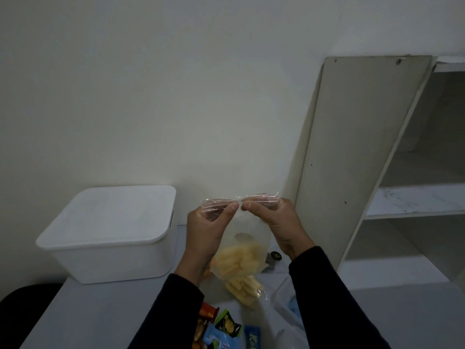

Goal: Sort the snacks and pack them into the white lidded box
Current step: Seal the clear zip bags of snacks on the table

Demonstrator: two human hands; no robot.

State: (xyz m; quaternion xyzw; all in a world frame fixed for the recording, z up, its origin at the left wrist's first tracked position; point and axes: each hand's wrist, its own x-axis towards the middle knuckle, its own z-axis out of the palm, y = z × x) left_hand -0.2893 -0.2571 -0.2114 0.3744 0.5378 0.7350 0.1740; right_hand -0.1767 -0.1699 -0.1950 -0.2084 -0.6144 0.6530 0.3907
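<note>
- Hands meet at the centre of the view: left hand [210, 224] and right hand [273, 220] are raised above the table [105, 313], each pinching the top edge of a clear plastic bag [247, 233], thumb tips almost touching.
- Both hands are clamped on that top strip, the left at about 9 o'clock of the bag's mouth and the right at 3 o'clock.
- The bag hangs down between the wrists, with pale yellow stick snacks [237, 260] gathered in its bottom.
- A second clear packet of the same yellow sticks [245, 289] lies on the table just below the hanging bag, toward 6 o'clock.
- The white lidded box [110, 233] stands on the table at 9 o'clock of the hands, near but apart from them, with its lid on.
- A cluster of colourful snack packets [224, 328], orange, green-black and blue, lies at 6 o'clock near the frame's lower edge, partly hidden by the left sleeve [171, 316].
- A white shelf unit [412, 197] stands at 3 o'clock, with a pale board [357, 147] leaning against it.
- A small dark object [274, 256] sits on the table behind the bag; I cannot tell what it is.
</note>
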